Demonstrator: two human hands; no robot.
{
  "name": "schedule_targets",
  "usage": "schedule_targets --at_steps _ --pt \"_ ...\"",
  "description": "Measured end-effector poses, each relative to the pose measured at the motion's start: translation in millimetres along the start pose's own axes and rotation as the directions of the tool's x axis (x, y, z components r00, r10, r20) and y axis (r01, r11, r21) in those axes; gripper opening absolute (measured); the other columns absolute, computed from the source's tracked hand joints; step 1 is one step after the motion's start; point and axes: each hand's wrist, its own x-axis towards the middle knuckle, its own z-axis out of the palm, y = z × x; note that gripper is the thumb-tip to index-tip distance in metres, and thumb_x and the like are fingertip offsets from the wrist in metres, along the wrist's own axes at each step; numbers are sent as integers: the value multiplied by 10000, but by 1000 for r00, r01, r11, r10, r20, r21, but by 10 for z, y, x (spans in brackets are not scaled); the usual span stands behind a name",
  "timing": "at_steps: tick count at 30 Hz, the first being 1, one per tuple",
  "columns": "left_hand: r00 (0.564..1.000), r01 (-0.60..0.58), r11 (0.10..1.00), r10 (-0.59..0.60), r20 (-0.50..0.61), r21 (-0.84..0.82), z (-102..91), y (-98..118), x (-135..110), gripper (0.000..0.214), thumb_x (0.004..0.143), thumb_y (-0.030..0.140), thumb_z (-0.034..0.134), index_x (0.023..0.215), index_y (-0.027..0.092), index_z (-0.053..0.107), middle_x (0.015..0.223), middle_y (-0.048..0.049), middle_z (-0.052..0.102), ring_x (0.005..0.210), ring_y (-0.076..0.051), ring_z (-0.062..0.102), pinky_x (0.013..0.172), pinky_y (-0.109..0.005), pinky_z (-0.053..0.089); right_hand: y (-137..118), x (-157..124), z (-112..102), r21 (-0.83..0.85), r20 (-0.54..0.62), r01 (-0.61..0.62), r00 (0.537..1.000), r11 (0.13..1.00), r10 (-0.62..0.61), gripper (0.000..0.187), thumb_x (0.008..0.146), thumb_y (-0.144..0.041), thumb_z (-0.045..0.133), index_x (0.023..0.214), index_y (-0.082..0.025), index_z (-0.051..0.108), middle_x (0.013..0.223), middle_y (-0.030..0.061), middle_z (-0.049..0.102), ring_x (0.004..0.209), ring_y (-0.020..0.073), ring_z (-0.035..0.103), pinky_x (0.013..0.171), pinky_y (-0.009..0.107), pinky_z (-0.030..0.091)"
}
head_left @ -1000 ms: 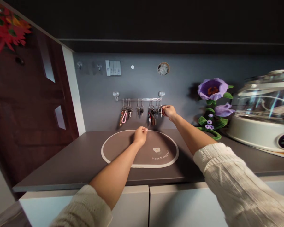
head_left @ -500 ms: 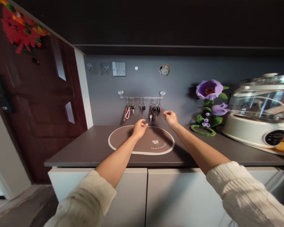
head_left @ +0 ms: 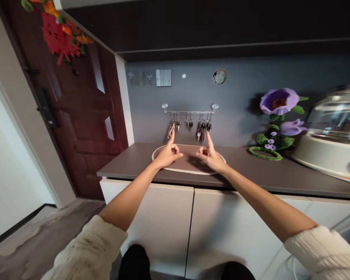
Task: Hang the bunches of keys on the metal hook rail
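Note:
Both hands hover over a brown oval mat (head_left: 189, 151) with a pale rim, lying on the counter. My left hand (head_left: 168, 153) has its index finger pointing up, the other fingers loosely curled and the thumb stretched inward; nothing is in it. Mirroring it, my right hand (head_left: 212, 156) also raises its index finger, holding nothing. A gap separates the two thumbs. Behind them, several bunches of keys (head_left: 203, 131) hang from a clear rail (head_left: 189, 112) on the wall. The raised fingertips overlap the hanging keys in view; contact cannot be told.
To the right stand a purple felt flower (head_left: 280, 102) and a white appliance with a clear cover (head_left: 332, 149). White cabinet doors (head_left: 216, 225) are below the dark counter (head_left: 125, 160). A dark red door (head_left: 78, 128) is on the left, and a dark cabinet (head_left: 210, 27) hangs overhead.
The hands have come to matching poses above the mat, index fingers now raised. My right hand moved inward from the mat's right edge. The view has tilted down and shifted left.

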Motion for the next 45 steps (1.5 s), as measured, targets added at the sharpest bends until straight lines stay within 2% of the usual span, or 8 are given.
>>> schedule_targets --at_steps 12,17,20,24,30,34,42,45 --pt "993 117 989 -115 22 -94 -52 -151 -273 1053 670 186 622 1360 231 -173 660 78 507 551 -39 452 599 -174 387 12 -170 47 -59 76 63 995 996 -59 977 698 -229 601 1389 -275 -88 675 -59 455 556 83 412 547 211 395" --pt "974 220 969 -224 -30 -110 -120 -228 -142 1083 639 256 672 1375 245 -123 694 58 541 577 -57 475 632 -207 404 33 -44 -32 -95 49 33 998 995 -29 957 693 -289 615 1398 -276 -32 696 -42 502 564 96 439 574 246 430" --pt "937 312 949 -315 -152 -49 -215 -317 88 1052 614 328 696 1395 238 -2 913 -28 584 753 -101 525 722 -241 418 82 172 -161 -174 -93 -6 996 985 -10 888 677 -363 627 1394 -251 116 821 7 555 696 129 515 704 306 462" --pt "883 409 907 -366 -293 100 -349 -465 526 1030 569 378 723 1389 206 124 1262 -116 444 1120 -217 431 925 -315 345 204 599 -417 -263 -381 -187 921 947 76 944 595 -467 669 1369 -186 206 1162 127 486 1028 235 494 893 389 402" --pt "799 496 853 -376 -469 161 -334 -742 1207 1046 521 423 736 1359 162 169 1357 -171 328 1272 -276 275 1021 -364 245 428 1171 -646 -234 -595 -323 794 917 128 1211 442 -521 735 1392 -150 82 1368 196 263 1247 309 301 1013 417 277" --pt "745 500 859 -362 -560 109 -117 -868 1536 1016 539 425 720 1348 180 156 1300 -164 390 1201 -260 388 970 -348 317 547 1400 -486 -181 -657 -373 735 910 171 1273 411 -530 740 1396 -176 17 1374 200 216 1267 336 258 1030 432 234" --pt "505 599 801 -370 -780 7 362 -909 1917 946 588 434 682 1322 200 134 1244 -185 429 1011 -282 555 803 -349 428 640 1705 29 -167 -803 -385 587 908 101 1169 531 -482 687 1389 -219 -62 1304 212 252 1168 390 391 946 462 315" --pt "485 604 797 -352 -801 15 381 -906 1963 810 650 418 636 1286 185 193 1150 -170 519 937 -261 595 754 -335 439 685 1759 50 -153 -818 -346 570 926 78 1099 586 -426 660 1385 -210 -63 1287 213 278 1105 355 469 915 426 358"
